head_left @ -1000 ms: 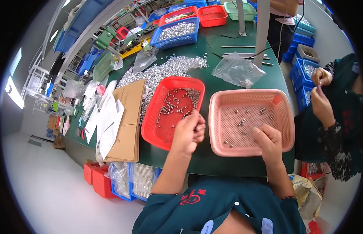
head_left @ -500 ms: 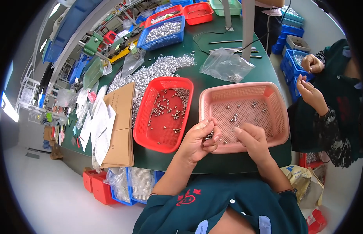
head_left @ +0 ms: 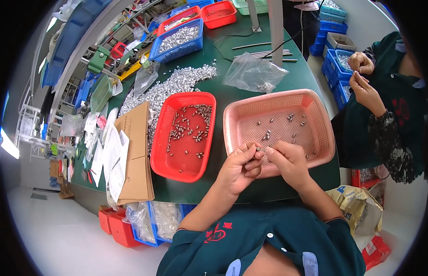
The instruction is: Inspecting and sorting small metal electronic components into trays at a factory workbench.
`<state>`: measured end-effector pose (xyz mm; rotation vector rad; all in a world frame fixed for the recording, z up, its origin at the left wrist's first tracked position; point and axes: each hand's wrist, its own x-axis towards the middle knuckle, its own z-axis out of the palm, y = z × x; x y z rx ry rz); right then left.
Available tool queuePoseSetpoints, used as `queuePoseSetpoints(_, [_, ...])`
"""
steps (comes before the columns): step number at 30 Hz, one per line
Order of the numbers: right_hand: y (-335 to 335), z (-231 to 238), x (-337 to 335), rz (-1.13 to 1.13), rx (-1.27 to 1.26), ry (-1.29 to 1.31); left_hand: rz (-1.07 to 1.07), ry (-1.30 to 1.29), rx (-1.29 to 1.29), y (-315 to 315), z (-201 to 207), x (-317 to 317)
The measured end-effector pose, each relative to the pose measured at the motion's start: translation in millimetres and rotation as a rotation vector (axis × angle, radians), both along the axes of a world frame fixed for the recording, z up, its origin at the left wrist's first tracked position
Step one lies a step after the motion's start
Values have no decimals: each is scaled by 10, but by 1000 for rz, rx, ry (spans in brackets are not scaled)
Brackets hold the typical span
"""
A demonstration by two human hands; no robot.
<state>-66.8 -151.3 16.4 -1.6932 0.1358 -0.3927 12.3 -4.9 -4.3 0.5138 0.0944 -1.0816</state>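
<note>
Both my hands meet over the near edge of a pink perforated basket [head_left: 326, 133]. My left hand [head_left: 241, 168] is closed, its fingers curled around small metal cylinders that show only in part. The thumb and forefinger of my right hand [head_left: 290, 163] are pinched together against the left fingertips, where a small metal cylinder [head_left: 259, 149] shows between the two hands. A few more silvery cylinders [head_left: 267, 135] lie scattered on the basket's floor. Left of it, a red perforated basket [head_left: 161, 156] holds many similar cylinders [head_left: 202, 115], gathered mostly toward its far right corner.
A large heap of shiny metal pieces [head_left: 177, 85] spreads behind the red basket. Folded cardboard [head_left: 135, 161] and papers [head_left: 115, 158] lie at the left. A plastic bag [head_left: 253, 73], metal rods [head_left: 269, 54] and a table post [head_left: 276, 32] stand beyond. At the right, a co-worker's hands [head_left: 366, 87] meet.
My right hand has moved left, and its fingertips now meet those of my left hand. The whole view has shifted slightly. The co-worker's hands have come together.
</note>
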Motion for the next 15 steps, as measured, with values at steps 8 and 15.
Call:
queuePoseSetpoints(8, [-30,37,4,4,-32,16,-9,-59,21,17,2,3])
queuePoseSetpoints(15, [-51,22,-2,4,-136,0,26,-118,118,-11,87,-25])
